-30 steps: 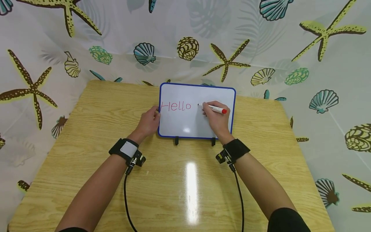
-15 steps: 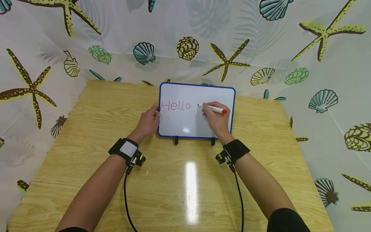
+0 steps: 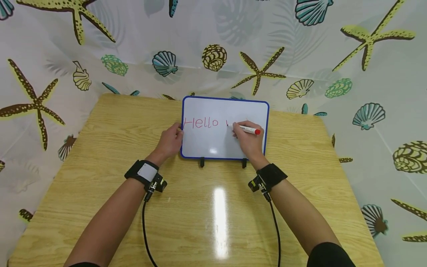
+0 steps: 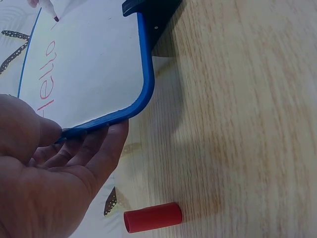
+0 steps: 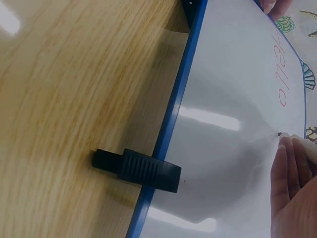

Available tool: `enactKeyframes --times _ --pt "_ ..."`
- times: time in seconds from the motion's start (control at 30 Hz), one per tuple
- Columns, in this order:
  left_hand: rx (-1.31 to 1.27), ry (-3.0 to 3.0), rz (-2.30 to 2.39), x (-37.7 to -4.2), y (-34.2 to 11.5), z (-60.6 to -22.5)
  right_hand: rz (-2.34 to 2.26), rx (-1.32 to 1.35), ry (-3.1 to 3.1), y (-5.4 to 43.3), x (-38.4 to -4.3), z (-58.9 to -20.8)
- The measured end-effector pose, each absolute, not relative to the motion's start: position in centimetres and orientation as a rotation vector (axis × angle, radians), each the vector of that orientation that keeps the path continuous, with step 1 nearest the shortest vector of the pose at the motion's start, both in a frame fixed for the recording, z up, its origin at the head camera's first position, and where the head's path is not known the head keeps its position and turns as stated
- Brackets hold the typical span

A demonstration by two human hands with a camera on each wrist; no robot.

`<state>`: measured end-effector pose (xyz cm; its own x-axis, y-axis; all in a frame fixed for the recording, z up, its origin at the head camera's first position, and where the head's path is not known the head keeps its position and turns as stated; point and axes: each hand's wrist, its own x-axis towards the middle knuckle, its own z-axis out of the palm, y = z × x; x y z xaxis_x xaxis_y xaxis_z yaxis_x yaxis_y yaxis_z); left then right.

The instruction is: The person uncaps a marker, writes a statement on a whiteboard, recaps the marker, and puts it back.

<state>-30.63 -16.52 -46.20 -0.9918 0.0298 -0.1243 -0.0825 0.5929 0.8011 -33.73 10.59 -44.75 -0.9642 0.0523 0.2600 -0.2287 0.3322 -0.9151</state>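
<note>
A blue-framed whiteboard [image 3: 207,144] leans on a black stand, with "Hello" [image 3: 201,122] in red on it and a short red stroke to the right of the word. My right hand [image 3: 250,139] pinches a white marker [image 3: 247,129] with a red end, its tip at the foot of that stroke. At the board's left edge my left hand [image 3: 170,141] grips the frame. In the left wrist view its thumb [image 4: 49,130] lies on the front and its fingers [image 4: 111,146] go behind the edge.
A red marker cap [image 4: 153,217] lies on the wooden table [image 3: 186,215] near my left hand. Black stand feet [image 3: 202,162] hold the board's lower edge. Cables [image 3: 144,222] trail from both wrist cameras. A patterned cloth [image 3: 190,33] hangs behind the table.
A short red stroke has appeared right of "Hello". The marker tip and my right hand have moved slightly down. My left hand keeps its place on the frame.
</note>
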Motion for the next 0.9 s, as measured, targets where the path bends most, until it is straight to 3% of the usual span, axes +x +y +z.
enactKeyframes --times 0.9 --pt "-0.022 2.699 1.365 -30.75 -16.71 -46.54 1.708 0.186 -2.322 10.78 -33.24 -45.26"
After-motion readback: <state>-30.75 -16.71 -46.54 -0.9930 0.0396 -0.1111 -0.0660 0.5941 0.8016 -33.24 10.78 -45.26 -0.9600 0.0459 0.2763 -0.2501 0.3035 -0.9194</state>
